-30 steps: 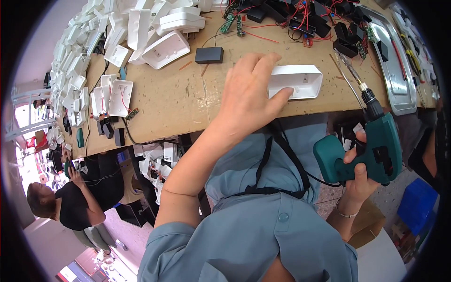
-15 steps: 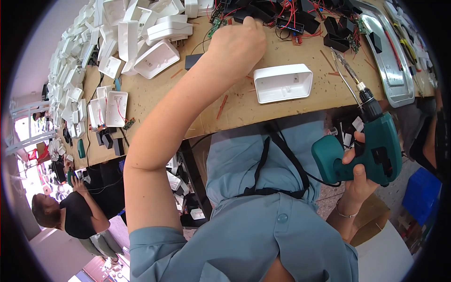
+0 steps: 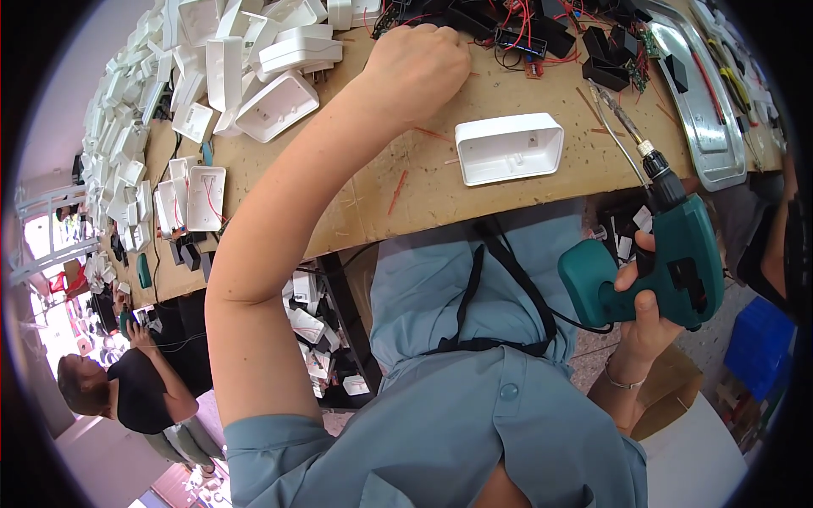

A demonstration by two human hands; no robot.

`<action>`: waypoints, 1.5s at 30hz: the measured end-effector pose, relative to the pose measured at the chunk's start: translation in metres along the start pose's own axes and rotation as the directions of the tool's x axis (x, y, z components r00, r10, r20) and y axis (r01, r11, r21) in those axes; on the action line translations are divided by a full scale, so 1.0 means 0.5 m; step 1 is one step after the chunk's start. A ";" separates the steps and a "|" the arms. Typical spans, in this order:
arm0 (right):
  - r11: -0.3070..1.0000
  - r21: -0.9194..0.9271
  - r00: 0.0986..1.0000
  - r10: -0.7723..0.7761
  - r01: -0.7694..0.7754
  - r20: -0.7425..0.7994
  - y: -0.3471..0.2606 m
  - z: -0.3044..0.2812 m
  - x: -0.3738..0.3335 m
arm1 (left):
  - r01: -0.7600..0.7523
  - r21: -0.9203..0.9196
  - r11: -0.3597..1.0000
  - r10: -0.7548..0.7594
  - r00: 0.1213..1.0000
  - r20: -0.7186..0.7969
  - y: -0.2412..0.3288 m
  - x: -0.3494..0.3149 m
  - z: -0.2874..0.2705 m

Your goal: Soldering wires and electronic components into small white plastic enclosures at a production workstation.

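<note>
My left hand (image 3: 419,69) reaches over the bench with its fingers curled, at the near edge of a jumble of black plastic cases (image 3: 470,24) and red wires. What its fingertips hold, if anything, is hidden behind the hand. A green soldering gun (image 3: 690,241) is gripped in my right hand (image 3: 648,322), just beyond the bench's near edge. Its metal tip and a thin bent feed tube point up and away over the bench. Between my hands, an open white plastic housing (image 3: 510,154) lies close to the bench's front edge, apart from both.
White housings (image 3: 224,72) are heaped at the left. A metal tray (image 3: 711,127) and hand tools (image 3: 732,85) lie at the right. Thin copper-coloured strips (image 3: 396,193) are scattered over the bench (image 3: 364,203). A person (image 3: 152,381) works farther left.
My left hand and forearm have shifted slightly left. A small dark piece on the bench beside that forearm is now out of sight. The soldering gun has barely moved.
</note>
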State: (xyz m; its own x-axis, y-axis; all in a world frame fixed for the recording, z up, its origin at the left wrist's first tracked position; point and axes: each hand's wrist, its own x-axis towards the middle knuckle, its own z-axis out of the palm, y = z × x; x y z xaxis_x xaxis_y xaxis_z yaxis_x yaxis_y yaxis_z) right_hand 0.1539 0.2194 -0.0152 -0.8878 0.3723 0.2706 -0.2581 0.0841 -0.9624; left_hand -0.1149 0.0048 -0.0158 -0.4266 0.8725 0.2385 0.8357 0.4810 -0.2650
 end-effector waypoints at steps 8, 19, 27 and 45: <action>1.000 -0.031 1.000 0.003 -0.003 -0.002 -0.005 0.002 -0.004 | -0.043 0.028 0.999 0.041 0.997 0.061 0.001 -0.013 -0.007; 0.951 0.287 0.994 0.106 -0.112 0.037 0.009 0.028 0.017 | 0.182 -0.822 0.540 -0.599 0.769 -0.223 0.011 -0.126 -0.051; 0.782 0.548 0.953 0.200 -0.296 0.229 0.058 0.097 0.072 | -0.017 -0.801 0.598 -0.662 0.553 -0.506 0.013 -0.184 -0.144; 0.615 0.660 0.892 0.181 -0.431 0.413 0.044 0.135 0.060 | 0.078 -0.849 0.522 -0.480 0.850 -0.217 0.202 -0.127 -0.110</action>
State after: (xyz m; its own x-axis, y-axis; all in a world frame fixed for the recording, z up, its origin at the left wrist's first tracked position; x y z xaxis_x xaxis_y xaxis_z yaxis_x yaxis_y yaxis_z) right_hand 0.0956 0.1701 -0.0269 -0.9965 -0.0347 0.0759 -0.0279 -0.7189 -0.6945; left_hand 0.0156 -0.0071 -0.0062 -0.6888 0.4917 0.5327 0.6968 0.2462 0.6737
